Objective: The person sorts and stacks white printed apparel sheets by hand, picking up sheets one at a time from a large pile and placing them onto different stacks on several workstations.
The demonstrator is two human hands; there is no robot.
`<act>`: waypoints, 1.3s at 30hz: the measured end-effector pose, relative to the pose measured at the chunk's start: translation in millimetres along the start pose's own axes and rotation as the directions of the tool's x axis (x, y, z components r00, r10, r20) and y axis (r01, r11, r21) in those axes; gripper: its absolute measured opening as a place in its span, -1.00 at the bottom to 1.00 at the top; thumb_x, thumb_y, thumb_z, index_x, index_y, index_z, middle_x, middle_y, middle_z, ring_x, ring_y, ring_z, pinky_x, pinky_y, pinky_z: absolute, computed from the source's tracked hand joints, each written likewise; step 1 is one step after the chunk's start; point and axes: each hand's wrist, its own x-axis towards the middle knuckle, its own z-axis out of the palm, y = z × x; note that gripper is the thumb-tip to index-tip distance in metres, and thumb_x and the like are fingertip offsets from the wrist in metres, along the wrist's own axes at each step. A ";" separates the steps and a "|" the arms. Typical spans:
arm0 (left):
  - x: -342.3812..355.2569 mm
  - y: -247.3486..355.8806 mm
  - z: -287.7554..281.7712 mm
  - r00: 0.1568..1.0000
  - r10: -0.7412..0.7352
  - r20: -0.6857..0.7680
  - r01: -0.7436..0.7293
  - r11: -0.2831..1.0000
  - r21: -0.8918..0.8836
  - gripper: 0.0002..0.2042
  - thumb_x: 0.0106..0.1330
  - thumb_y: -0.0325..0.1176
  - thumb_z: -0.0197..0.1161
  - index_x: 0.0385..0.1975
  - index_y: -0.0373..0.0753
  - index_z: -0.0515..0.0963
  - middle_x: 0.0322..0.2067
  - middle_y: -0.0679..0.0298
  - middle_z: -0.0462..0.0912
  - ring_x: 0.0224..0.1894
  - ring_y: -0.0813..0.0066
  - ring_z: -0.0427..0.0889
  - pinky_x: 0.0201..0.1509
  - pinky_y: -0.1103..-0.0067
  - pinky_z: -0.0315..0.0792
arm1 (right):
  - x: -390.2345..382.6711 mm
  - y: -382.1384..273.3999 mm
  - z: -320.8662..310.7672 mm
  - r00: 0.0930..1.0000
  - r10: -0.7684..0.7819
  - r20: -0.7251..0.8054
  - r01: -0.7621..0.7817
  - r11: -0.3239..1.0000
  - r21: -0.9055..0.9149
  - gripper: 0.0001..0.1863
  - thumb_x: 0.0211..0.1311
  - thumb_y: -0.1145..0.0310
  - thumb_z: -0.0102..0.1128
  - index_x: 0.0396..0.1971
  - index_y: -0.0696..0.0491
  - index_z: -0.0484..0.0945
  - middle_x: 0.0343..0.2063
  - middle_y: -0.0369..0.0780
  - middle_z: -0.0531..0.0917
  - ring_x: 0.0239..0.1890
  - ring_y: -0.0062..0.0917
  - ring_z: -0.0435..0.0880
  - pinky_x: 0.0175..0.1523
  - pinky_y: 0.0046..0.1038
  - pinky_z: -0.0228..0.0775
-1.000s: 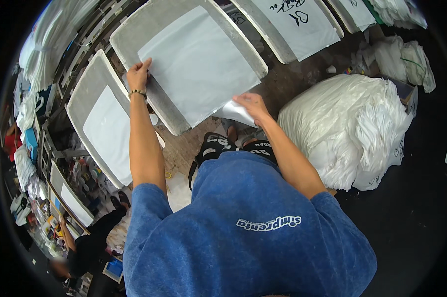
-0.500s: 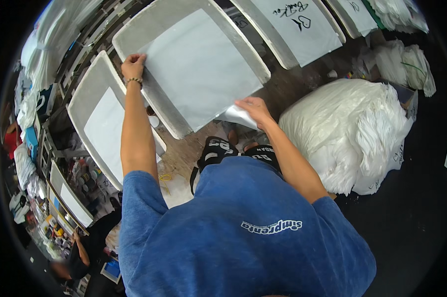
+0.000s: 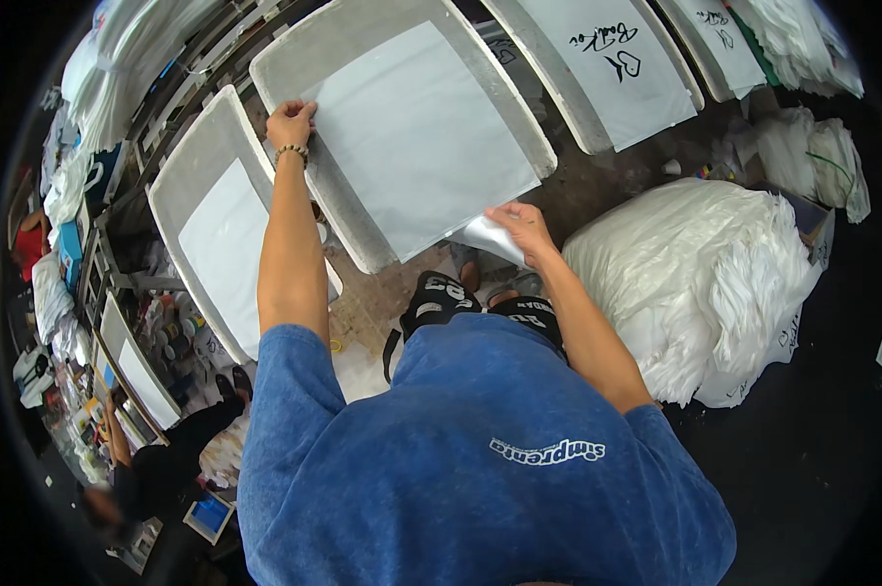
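Note:
A blank white plastic sheet point(image 3: 421, 137) lies flat on a pale grey board point(image 3: 348, 210) in front of me. At the sheet's upper left corner is my left hand point(image 3: 291, 125), its fingers pinched together on the edge. My right hand point(image 3: 525, 234) grips the sheet's near edge, where a glossy flap hangs off the board, curled under the fingers. The fingertips of my left hand partly hide that corner.
To the left, another board point(image 3: 168, 186) bears a blank white sheet. Boards with black-printed sheets point(image 3: 607, 68) stand at the right. A big heap of white plastic bags point(image 3: 690, 283) sits right of my arm. A person in dark clothes point(image 3: 158, 479) works at the lower left.
The view has shifted slightly, so the boards sit a little further right in the picture. Both hands stay at the same sheet edges. The person at lower left has moved an arm.

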 end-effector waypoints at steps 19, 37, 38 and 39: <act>-8.2 7.1 -2.1 1.000 -0.017 -0.015 0.018 1.000 0.019 -0.78 0.06 -0.41 0.44 -0.33 -0.34 0.62 -0.53 0.25 0.65 -0.53 0.51 0.63 -0.40 0.57 0.57 | -6.9 -12.4 3.0 0.998 0.032 0.051 -0.030 0.999 -0.029 -0.67 0.13 0.23 0.36 -0.28 0.20 0.61 -0.43 -0.19 0.66 -0.45 -0.62 0.59 -0.37 -0.57 0.40; -122.4 46.2 78.0 0.791 0.487 0.371 -0.599 0.490 0.633 -0.33 0.29 0.13 0.03 0.32 -0.14 0.24 0.35 -0.11 0.07 0.38 -0.22 -0.02 0.36 -0.07 -0.08 | -12.4 -4.7 -9.2 0.998 -0.028 0.060 0.035 0.993 -0.116 -0.73 -0.02 0.34 0.47 -0.32 0.15 0.67 -0.43 -0.23 0.67 -0.41 -0.62 0.57 -0.29 -0.58 0.38; -118.0 56.2 82.2 0.831 0.408 0.378 -0.553 0.536 0.638 -0.33 0.28 0.13 0.03 0.34 -0.10 0.22 0.37 -0.11 0.04 0.40 -0.23 -0.05 0.37 -0.07 -0.09 | -15.1 -1.7 -14.4 0.999 -0.032 0.042 0.039 0.984 -0.174 -0.72 -0.02 0.34 0.47 -0.32 0.14 0.67 -0.43 -0.24 0.67 -0.41 -0.63 0.57 -0.29 -0.58 0.37; -114.8 63.5 89.8 0.819 0.423 0.389 -0.571 0.535 0.622 -0.33 0.28 0.13 0.03 0.34 -0.10 0.22 0.37 -0.11 0.04 0.40 -0.23 -0.05 0.37 -0.07 -0.09 | -17.9 4.5 -20.7 0.999 -0.036 0.021 0.040 0.972 -0.231 -0.72 -0.03 0.33 0.47 -0.31 0.13 0.67 -0.42 -0.24 0.67 -0.41 -0.63 0.57 -0.28 -0.58 0.37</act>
